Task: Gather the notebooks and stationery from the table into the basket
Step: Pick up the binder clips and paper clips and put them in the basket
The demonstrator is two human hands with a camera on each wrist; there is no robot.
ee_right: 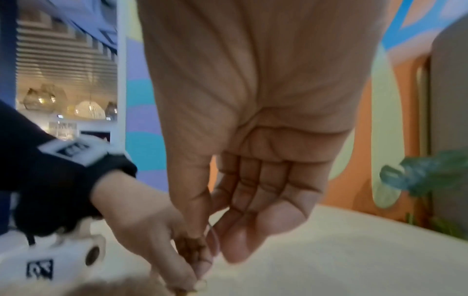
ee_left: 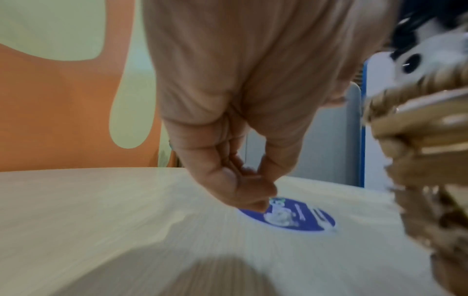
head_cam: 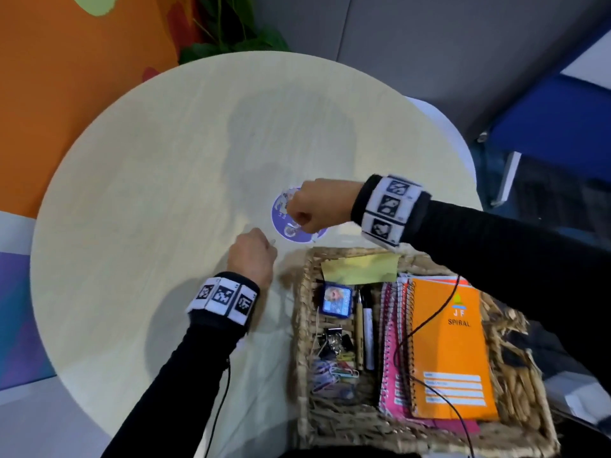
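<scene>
My right hand (head_cam: 297, 219) hovers over a flat purple round disc (head_cam: 281, 223) on the pale round table (head_cam: 148, 226). Its thumb and fingers pinch a thin wire loop, apparently a paper clip (ee_right: 214, 234). My left hand (head_cam: 269, 242) is just below and left of it, with the fingers (ee_left: 255, 200) pinched together at the disc's (ee_left: 298, 218) edge. A small pale tip (head_cam: 273, 241) sticks out of them, seemingly another clip. The wicker basket (head_cam: 304, 325) holds an orange spiral notebook (head_cam: 453, 352), pink notebooks (head_cam: 391, 342), pens (head_cam: 363, 328) and loose clips (head_cam: 334, 368).
Yellow sticky notes (head_cam: 360, 267) and a small blue box (head_cam: 337, 300) lie at the basket's far end. The basket's corner (ee_left: 418, 160) stands close to my left wrist. A black cable (head_cam: 429, 319) crosses the notebooks. A plant (head_cam: 231, 34) is behind the table.
</scene>
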